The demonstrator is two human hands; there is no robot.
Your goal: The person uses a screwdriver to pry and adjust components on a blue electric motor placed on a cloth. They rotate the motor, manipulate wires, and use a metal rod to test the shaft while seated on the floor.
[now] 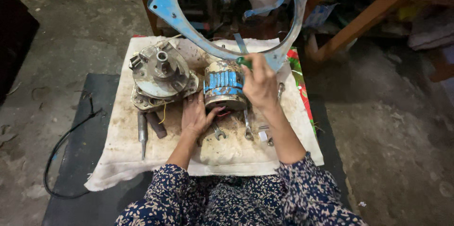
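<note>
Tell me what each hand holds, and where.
The right hand grips a green tool handle, over the cylindrical motor part. The left hand steadies that part at its lower side.

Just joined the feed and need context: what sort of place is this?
Probably an informal repair workshop, working on the floor. A dismantled motor core and its housing sit on a dirty cloth over bare concrete, with spanners beside the hands.

Motor core (224,85) — rusty metal, chipped blue paint; cloth (236,152) stained, rough; blue ring frame (189,22) — scuffed painted metal.
</note>
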